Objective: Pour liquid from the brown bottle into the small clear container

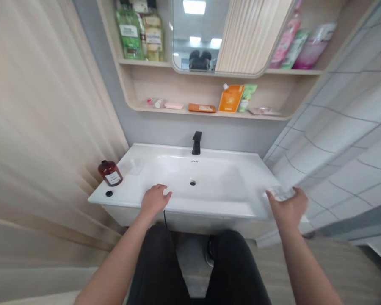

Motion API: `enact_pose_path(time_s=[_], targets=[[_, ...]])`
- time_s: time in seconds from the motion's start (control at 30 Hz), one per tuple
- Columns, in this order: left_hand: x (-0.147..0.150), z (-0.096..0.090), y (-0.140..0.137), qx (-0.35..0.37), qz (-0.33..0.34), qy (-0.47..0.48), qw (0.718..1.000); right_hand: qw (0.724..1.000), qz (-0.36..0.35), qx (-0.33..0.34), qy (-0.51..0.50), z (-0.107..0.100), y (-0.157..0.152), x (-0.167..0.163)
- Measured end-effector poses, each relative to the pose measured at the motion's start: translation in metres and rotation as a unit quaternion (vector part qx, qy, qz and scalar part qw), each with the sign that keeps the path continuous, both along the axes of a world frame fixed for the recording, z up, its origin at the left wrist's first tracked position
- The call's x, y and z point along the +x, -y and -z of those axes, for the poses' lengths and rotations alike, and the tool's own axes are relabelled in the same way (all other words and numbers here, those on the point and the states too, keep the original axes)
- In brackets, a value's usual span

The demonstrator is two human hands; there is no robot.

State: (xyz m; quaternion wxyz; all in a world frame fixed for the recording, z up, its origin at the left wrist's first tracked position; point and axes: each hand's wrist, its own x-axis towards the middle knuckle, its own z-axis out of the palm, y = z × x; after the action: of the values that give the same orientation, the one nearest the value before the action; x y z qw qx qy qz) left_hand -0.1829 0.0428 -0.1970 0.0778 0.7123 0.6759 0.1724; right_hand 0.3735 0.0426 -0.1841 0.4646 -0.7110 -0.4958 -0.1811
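My right hand (288,207) is at the right end of the white washbasin (174,207), thumb and fingers around a clear, see-through container (279,194). Blur hides the container's exact kind. Over the basin's front left rim is my left hand (154,198), empty, its thumb apart from the loosely bent fingers. On the left part of the counter stand a dark red-brown bottle (110,173) with a white label and, beside it, a clear dish-like thing (133,166). A small black cap (109,193) lies near the counter's front left edge.
A black faucet (196,143) rises behind the drain (193,183). Above, a shelf (178,73) with a mirror (200,34) holds several bottles, an orange pouch (231,98) and a green tube (247,97). A curtain (51,106) hangs left; a tiled wall (346,127) stands right.
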Motion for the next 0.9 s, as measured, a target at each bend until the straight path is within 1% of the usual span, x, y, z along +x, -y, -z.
enact_pose_path(time_s=[0.03, 0.1, 0.13, 0.2, 0.27, 0.33, 0.4, 0.47, 0.53, 0.63, 0.7, 0.8, 0.9], targets=[[-0.001, 0.0, -0.001, 0.01, 0.001, 0.012, 1.0, 0.999, -0.026, 0.01, 0.037, -0.002, 0.002, -0.019], [-0.006, -0.005, -0.003, 0.046, 0.006, 0.04, 0.998, 0.989, -0.107, -0.037, 0.095, -0.007, 0.005, -0.062], [-0.011, -0.012, -0.005, 0.071, 0.006, 0.049, 0.996, 0.979, -0.144, -0.068, 0.125, -0.009, 0.005, -0.082], [-0.026, -0.031, -0.01, 0.124, -0.006, 0.047, 0.991, 0.973, -0.14, -0.093, 0.157, -0.013, 0.003, -0.112], [-0.044, -0.054, -0.015, 0.163, -0.028, 0.02, 0.986, 0.98, -0.093, -0.09, 0.149, -0.015, -0.002, -0.124], [-0.058, -0.072, -0.018, 0.181, -0.049, -0.008, 0.982, 0.985, -0.056, -0.1, 0.13, -0.014, -0.007, -0.119], [-0.063, -0.079, -0.018, 0.194, -0.06, -0.023, 0.979, 0.98, -0.069, -0.125, 0.14, -0.01, -0.009, -0.102], [-0.057, -0.075, -0.014, 0.206, -0.04, -0.023, 0.977, 0.971, -0.1, -0.146, 0.162, -0.004, -0.007, -0.082], [-0.045, -0.064, -0.008, 0.215, -0.015, -0.006, 0.977, 0.964, -0.119, -0.157, 0.18, 0.001, -0.004, -0.066], [-0.024, -0.05, -0.003, 0.209, -0.001, 0.03, 0.977, 0.96, -0.119, -0.163, 0.196, 0.005, -0.002, -0.05], [-0.016, -0.045, -0.006, 0.202, -0.004, 0.046, 0.978, 0.959, -0.118, -0.16, 0.2, 0.006, -0.004, -0.042], [-0.025, -0.048, -0.019, 0.199, -0.023, 0.051, 0.978, 0.96, -0.136, -0.152, 0.193, 0.006, -0.013, -0.026], [-0.053, -0.064, -0.036, 0.2, -0.061, 0.026, 0.978, 0.954, -0.166, -0.16, 0.192, 0.006, -0.026, -0.005]])
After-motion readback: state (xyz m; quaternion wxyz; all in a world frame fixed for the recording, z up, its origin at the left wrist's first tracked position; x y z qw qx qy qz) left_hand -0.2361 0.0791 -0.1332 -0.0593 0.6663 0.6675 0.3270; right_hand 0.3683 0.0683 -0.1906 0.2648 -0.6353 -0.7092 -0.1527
